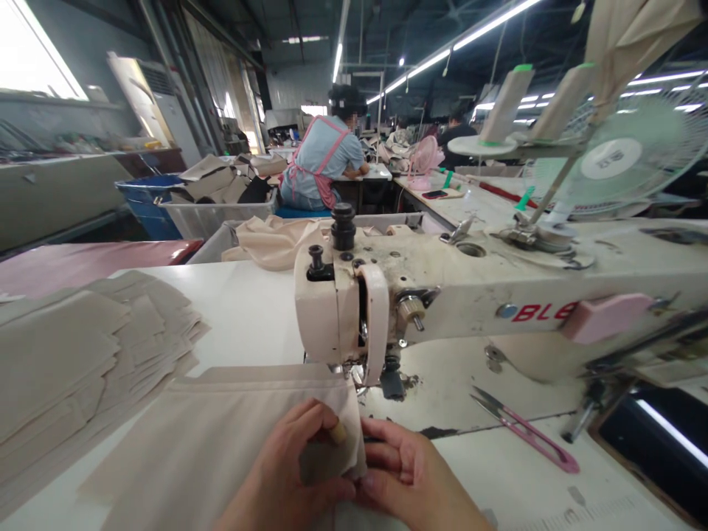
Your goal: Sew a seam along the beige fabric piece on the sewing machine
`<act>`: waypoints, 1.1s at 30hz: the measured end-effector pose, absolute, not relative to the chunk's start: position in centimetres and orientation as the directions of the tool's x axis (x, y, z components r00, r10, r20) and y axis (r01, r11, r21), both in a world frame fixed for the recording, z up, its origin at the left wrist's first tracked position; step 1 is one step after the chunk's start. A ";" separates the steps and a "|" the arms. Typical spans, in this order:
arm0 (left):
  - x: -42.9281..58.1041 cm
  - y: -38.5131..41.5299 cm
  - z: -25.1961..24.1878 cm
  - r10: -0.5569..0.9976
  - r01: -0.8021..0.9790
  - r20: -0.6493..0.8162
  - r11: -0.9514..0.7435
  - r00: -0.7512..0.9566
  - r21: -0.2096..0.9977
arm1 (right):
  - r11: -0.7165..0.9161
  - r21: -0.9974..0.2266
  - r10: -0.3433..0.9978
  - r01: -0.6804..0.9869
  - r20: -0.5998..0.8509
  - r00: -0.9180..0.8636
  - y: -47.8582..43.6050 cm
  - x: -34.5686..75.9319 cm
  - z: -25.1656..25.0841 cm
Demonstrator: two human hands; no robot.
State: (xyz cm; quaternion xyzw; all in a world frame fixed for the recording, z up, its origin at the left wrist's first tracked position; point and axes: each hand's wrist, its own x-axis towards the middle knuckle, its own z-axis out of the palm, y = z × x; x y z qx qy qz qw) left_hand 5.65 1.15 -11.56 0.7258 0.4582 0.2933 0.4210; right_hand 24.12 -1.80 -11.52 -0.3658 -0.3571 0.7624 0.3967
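Left hand point(287, 472) and right hand point(412, 479) both pinch the near right corner of the beige fabric panel point(221, 435), lying flat on the table point(248, 310) just in front of the sewing machine point(354, 310) needle. Looks light, limp, prone to shifting; best gripped at the edge, close to the foot. Plain beige, folded hem along the far edge; a stack of cut pieces point(82, 354) sits to the left.

Plain beige fabric point(221, 435), off-white sewing machine point(442, 295) with red lettering, pink-handled thread snips point(525, 431).
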 end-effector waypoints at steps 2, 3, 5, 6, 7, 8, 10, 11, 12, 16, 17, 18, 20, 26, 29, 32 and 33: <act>5.7 1.2 -11.3 0.912 0.433 0.014 -0.208 0.409 0.877 | -0.445 -0.814 0.861 -0.373 -0.274 -0.429 -1.8 24.1 -11.6; 5.7 1.1 -11.2 0.915 0.442 0.006 -0.200 0.403 0.874 | -0.440 -0.814 0.861 -0.380 -0.261 -0.437 -1.8 24.0 -11.6; 5.8 1.0 -11.2 0.920 0.460 0.000 -0.196 0.392 0.866 | -0.416 -0.820 0.865 -0.393 -0.224 -0.448 -1.8 23.8 -11.7; 5.8 0.9 -11.2 0.921 0.461 0.007 -0.202 0.390 0.864 | -0.405 -0.821 0.869 -0.402 -0.211 -0.447 -1.8 23.7 -11.8; 5.9 0.7 -11.2 0.919 0.456 0.018 -0.211 0.393 0.865 | -0.401 -0.820 0.873 -0.408 -0.208 -0.441 -1.8 23.5 -11.8; 5.9 0.6 -11.3 0.917 0.449 0.031 -0.223 0.397 0.865 | -0.408 -0.819 0.875 -0.403 -0.225 -0.429 -1.8 23.3 -11.9; 5.9 0.3 -11.4 0.911 0.426 0.063 -0.250 0.407 0.869 | -0.445 -0.820 0.871 -0.360 -0.303 -0.388 -1.8 23.0 -11.9; 5.9 0.2 -11.5 0.908 0.415 0.084 -0.269 0.411 0.869 | -0.472 -0.817 0.862 -0.331 -0.349 -0.367 -1.9 22.8 -11.9; 5.9 0.1 -11.6 0.904 0.409 0.109 -0.292 0.413 0.865 | -0.499 -0.812 0.851 -0.302 -0.393 -0.349 -2.0 22.7 -11.9; 5.7 -0.5 -12.2 0.809 0.445 0.343 -0.559 0.477 0.699 | -0.552 -0.798 0.820 -0.243 -0.468 -0.328 -2.3 22.4 -11.6; 5.7 -0.6 -12.3 0.746 0.454 0.432 -0.657 0.508 0.602 | -0.556 -0.796 0.818 -0.239 -0.471 -0.330 -2.4 22.4 -11.7; 5.7 -0.7 -12.4 0.668 0.450 0.517 -0.743 0.535 0.495 | -0.556 -0.795 0.818 -0.242 -0.470 -0.333 -2.4 22.4 -11.7; 5.7 -0.8 -12.3 0.532 0.436 0.627 -0.842 0.569 0.318 | -0.551 -0.793 0.821 -0.260 -0.458 -0.340 -2.5 22.4 -12.1; 6.3 -1.0 -11.1 0.449 0.470 0.656 -0.868 0.606 0.161 | -0.542 -0.768 0.828 -0.341 -0.417 -0.375 -2.5 22.4 -13.6; 6.6 -1.0 -10.9 0.442 0.469 0.655 -0.871 0.613 0.148 | -0.564 -0.730 0.817 -0.386 -0.423 -0.392 -2.5 22.5 -13.5; 6.6 -1.0 -10.9 0.451 0.475 0.648 -0.866 0.614 0.152 | -0.591 -0.682 0.802 -0.431 -0.441 -0.403 -2.5 22.5 -12.8; 6.5 -1.0 -11.0 0.457 0.484 0.649 -0.862 0.609 0.153 | -0.599 -0.665 0.797 -0.445 -0.447 -0.405 -2.5 22.6 -12.6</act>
